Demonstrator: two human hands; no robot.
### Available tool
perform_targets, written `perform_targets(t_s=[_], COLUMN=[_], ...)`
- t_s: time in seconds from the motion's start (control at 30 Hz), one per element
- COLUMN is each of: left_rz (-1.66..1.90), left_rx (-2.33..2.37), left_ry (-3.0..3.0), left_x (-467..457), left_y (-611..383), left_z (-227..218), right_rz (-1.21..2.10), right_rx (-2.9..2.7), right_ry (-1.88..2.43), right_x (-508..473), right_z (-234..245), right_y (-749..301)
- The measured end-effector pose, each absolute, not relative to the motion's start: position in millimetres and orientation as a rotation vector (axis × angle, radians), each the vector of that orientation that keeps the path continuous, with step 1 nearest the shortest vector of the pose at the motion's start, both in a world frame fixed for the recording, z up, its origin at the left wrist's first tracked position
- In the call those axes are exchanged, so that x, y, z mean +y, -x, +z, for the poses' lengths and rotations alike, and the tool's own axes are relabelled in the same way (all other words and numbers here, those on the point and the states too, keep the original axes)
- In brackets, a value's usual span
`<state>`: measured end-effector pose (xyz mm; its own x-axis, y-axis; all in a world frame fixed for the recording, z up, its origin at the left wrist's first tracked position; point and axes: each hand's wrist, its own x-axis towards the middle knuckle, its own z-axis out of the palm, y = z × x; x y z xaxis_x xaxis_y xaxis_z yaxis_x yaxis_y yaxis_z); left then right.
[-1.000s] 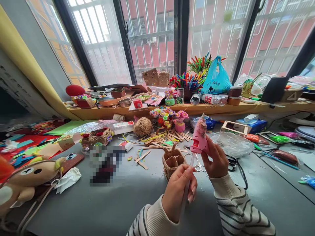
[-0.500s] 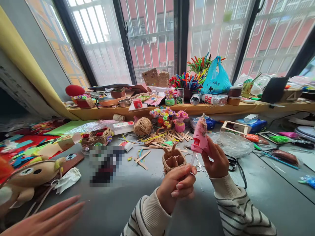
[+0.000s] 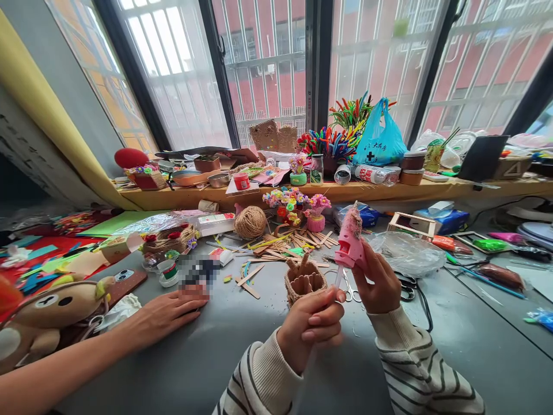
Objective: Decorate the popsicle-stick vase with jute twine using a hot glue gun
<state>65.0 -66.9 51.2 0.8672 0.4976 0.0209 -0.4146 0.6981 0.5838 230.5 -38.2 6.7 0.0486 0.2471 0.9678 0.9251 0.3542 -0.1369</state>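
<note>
My right hand (image 3: 380, 279) is closed around a pink hot glue gun (image 3: 351, 245), its nozzle pointing up and crusted with brownish residue. Between the fingers of my left hand (image 3: 313, 323) is a clear glue stick (image 3: 339, 278), whose upper end meets the back of the gun. How far it sits inside is hidden. Just behind my left hand stands a small twine-wrapped basket (image 3: 305, 279) with wooden stick pieces in it. Scissors (image 3: 352, 288) lie on the table between my two hands, partly covered.
Another person's hand (image 3: 173, 311) rests on the grey table at left, near a plush bear bag (image 3: 56, 317) and a phone (image 3: 129, 279). Behind lie craft sticks (image 3: 276, 248), a twine ball (image 3: 250, 222) and a plastic bag (image 3: 408, 253). A black cord (image 3: 427, 308) runs at right.
The other person's hand has reached forward from the lower left to the blurred dark item. My hands and the glue gun have barely moved.
</note>
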Motion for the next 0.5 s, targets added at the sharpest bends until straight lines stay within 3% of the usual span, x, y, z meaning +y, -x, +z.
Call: perform_targets(t_s=[0.33,0.5], left_rz=[0.599,0.835], left_rx=[0.214,0.48], left_ry=[-0.701,-1.126], left_x=[-71.8,-93.2], left_y=[-73.8,-74.8], left_z=[45.5,41.2], right_rz=[-0.699,-0.435], right_rx=[-1.46,-1.303], right_ry=[1.131,1.271], right_x=[-38.7,-40.6], right_z=[5.4,5.2], right_y=[-231.3,-229.8])
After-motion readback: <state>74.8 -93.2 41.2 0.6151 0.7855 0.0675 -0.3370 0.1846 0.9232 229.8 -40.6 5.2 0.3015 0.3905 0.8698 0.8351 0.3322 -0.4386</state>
